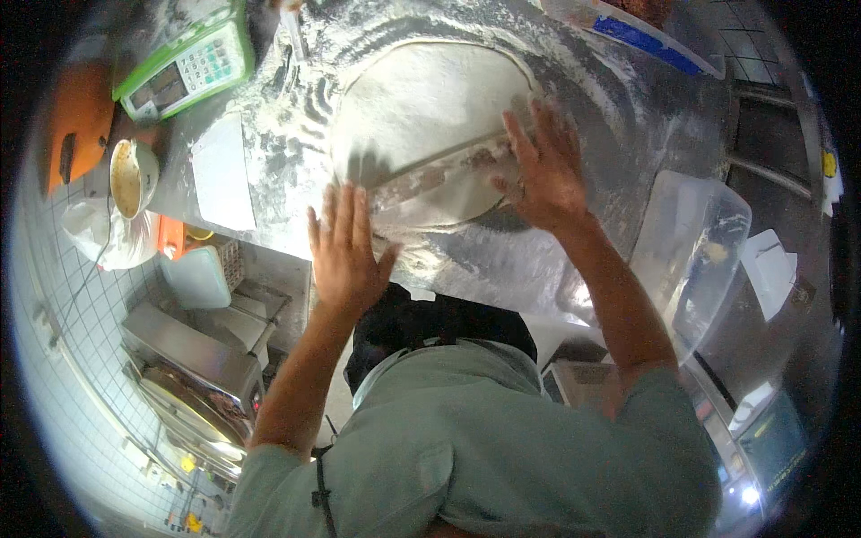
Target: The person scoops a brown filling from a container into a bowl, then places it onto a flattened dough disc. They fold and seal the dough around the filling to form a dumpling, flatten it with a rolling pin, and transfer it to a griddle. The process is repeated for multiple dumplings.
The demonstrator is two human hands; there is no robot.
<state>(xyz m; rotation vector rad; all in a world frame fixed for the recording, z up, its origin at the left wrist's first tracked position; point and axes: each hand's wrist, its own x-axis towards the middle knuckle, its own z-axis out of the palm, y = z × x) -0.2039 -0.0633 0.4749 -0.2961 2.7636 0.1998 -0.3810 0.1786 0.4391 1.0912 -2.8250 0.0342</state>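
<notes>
A large round sheet of dough (430, 101) lies on the floured metal worktable (471, 259). Across its lower part runs a blurred, slanting band that looks like a rolling pin (444, 173). My left hand (346, 249) is palm down with its fingers extended, at the band's left end by the dough's edge. At the other end is my right hand (548, 168), blurred, its fingers spread over the dough's right edge. Neither hand is closed around anything; whether the palms touch the band cannot be told.
A green-framed scale (195, 70), a white sheet (223, 173) and a bowl (133, 178) stand left. A clear plastic container (699, 255) is at the right, with papers (770, 272) beyond. A blue-marked tub (649, 44) sits at the upper right. Steel equipment (195, 343) stands lower left.
</notes>
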